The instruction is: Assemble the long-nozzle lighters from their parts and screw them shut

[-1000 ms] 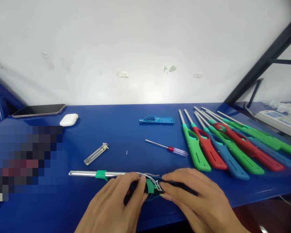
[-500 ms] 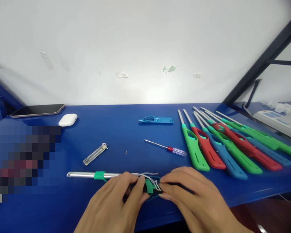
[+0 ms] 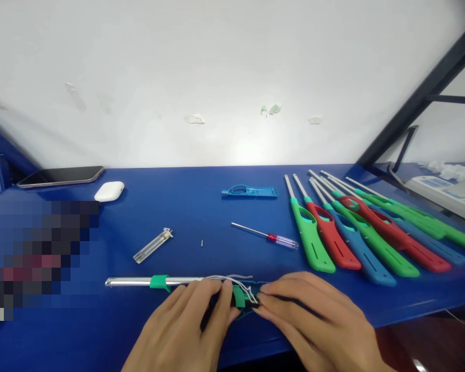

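Near the front of the blue table lies an opened gas lighter with a long silver tube [image 3: 129,282], a green collar [image 3: 159,282] and a blue handle shell mostly hidden under my hands. My left hand [image 3: 189,323] is closed around its handle section, thumb and forefinger beside a green inner piece [image 3: 238,296]. Thin white wires [image 3: 232,281] loop over that piece. My right hand [image 3: 313,312] pinches a dark part at the wires' right end, just inside the shell; the fingertips cover most of it.
Beyond my hands lie a clear fuel tank [image 3: 153,246], a small screw [image 3: 202,243], a screwdriver [image 3: 282,241] and a blue shell half [image 3: 251,191]. Several assembled lighters [image 3: 313,243] line the right side. A phone [image 3: 62,176] and white earbud case [image 3: 109,191] sit back left.
My right fingertips have shifted slightly right along the lighter, and the right hand sits a little lower. The left hand keeps its hold almost unmoved.
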Action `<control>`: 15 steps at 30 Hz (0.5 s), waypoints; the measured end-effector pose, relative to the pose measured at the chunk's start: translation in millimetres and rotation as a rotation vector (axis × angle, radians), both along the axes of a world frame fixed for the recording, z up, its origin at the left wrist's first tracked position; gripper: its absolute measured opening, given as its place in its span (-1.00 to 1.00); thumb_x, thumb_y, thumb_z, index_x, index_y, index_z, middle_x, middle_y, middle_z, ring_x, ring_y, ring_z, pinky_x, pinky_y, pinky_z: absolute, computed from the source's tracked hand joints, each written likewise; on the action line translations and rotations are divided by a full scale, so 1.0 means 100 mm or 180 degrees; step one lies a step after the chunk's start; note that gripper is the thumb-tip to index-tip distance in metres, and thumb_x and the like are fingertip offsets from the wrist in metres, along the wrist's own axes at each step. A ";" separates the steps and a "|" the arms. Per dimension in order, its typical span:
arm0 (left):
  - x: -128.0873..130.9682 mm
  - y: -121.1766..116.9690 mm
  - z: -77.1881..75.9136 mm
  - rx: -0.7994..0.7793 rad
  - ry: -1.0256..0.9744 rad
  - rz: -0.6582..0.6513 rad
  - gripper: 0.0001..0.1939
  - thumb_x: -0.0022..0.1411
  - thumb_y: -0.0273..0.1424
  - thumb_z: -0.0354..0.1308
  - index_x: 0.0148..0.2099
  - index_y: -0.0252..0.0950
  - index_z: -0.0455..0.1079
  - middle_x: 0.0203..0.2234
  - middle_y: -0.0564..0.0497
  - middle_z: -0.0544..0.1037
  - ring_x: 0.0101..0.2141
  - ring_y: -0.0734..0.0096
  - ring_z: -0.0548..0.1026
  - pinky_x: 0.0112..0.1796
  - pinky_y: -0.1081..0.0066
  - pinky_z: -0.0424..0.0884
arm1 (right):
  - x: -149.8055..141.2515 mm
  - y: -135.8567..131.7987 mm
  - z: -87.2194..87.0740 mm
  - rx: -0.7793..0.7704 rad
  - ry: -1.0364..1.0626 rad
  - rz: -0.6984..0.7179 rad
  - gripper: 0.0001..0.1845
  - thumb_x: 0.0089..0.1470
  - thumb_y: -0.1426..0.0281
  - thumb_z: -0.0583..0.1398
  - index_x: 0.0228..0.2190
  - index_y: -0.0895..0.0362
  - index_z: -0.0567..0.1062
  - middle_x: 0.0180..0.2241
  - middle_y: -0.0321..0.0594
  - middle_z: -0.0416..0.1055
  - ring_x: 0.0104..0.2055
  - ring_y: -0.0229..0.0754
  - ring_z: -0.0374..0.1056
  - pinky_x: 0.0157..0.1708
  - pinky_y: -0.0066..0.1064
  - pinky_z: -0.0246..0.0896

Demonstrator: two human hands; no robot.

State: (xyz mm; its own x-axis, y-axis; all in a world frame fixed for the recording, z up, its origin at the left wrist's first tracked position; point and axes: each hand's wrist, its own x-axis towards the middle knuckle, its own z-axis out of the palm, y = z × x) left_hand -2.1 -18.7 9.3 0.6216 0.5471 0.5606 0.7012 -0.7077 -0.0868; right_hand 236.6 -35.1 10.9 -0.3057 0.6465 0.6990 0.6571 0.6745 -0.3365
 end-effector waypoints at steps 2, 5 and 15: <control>0.00 0.00 -0.02 -0.0026 0.0012 0.0026 -0.59 0.68 -0.33 -0.23 0.10 -0.29 0.47 -0.21 -0.09 0.73 -0.31 0.17 0.76 -0.42 0.24 0.69 | -0.01 -0.02 -0.02 0.0151 -0.0193 -0.0092 -0.77 0.43 0.35 0.25 -0.26 0.09 0.69 -0.28 -0.30 0.71 -0.31 -0.24 0.61 -0.18 -0.44 0.54; -0.02 0.00 -0.02 -0.0101 -0.0005 0.0058 -0.59 0.68 -0.33 -0.23 0.12 -0.28 0.45 -0.19 -0.09 0.73 -0.28 0.15 0.76 -0.39 0.23 0.70 | -0.03 -0.05 -0.01 0.0074 -0.0360 -0.0153 -0.76 0.43 0.30 0.25 -0.27 0.06 0.69 -0.27 -0.32 0.70 -0.32 -0.23 0.61 -0.24 -0.43 0.54; -0.07 -0.02 -0.03 0.0046 -0.0002 0.0017 -0.54 0.47 -0.61 -0.25 0.12 -0.26 0.43 -0.14 -0.02 0.72 -0.20 0.24 0.71 -0.12 0.26 0.61 | 0.08 -0.06 -0.04 -0.0828 -0.0279 0.0030 -0.80 0.44 0.38 0.19 -0.18 0.04 0.65 -0.08 -0.11 0.56 -0.13 -0.20 0.61 -0.14 -0.50 0.57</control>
State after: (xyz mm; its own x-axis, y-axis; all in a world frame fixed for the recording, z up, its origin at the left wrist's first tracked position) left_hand -8.7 -21.1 6.6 0.6184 0.5421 0.5689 0.7049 -0.7027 -0.0967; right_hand 244.1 -41.5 7.1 -0.3644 0.7978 0.4804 0.6855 0.5790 -0.4414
